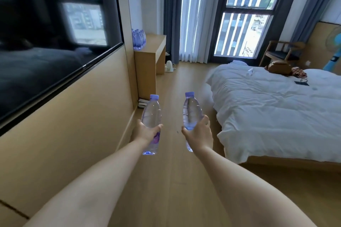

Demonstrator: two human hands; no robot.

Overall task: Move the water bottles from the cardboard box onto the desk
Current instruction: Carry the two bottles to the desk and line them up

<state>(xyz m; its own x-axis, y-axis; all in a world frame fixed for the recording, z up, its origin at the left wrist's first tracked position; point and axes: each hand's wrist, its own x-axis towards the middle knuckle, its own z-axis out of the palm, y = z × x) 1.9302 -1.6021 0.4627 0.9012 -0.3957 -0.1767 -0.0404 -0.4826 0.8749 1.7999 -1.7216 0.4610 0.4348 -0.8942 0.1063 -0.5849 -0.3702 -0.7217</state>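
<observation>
Two bottles are up in front of you, one in each of your hands, and the room opens ahead. Biggest thing on your right is the bed, white duvet spilling toward the aisle, its near corner just beside your right arm. On your left runs the wood-panelled wall with a dark glass panel above it. Between wall and bed lies a strip of wooden floor, bare boards running straight ahead toward the curtains and window.

Far ahead, against the left wall, stands the bench, and a cluster of water bottles already sits at its back left corner, close to the wall; the rest of its top toward the right edge shows bare wood. A small white kettle sits on the floor just beside the bench.

Your left hand wraps its fingers round the left bottle at the lower middle, cap upward, base poking below your palm. Your right hand grips the right bottle the same way, leaning slightly left. Both bottles are held apart from each other, well short of the bench.
</observation>
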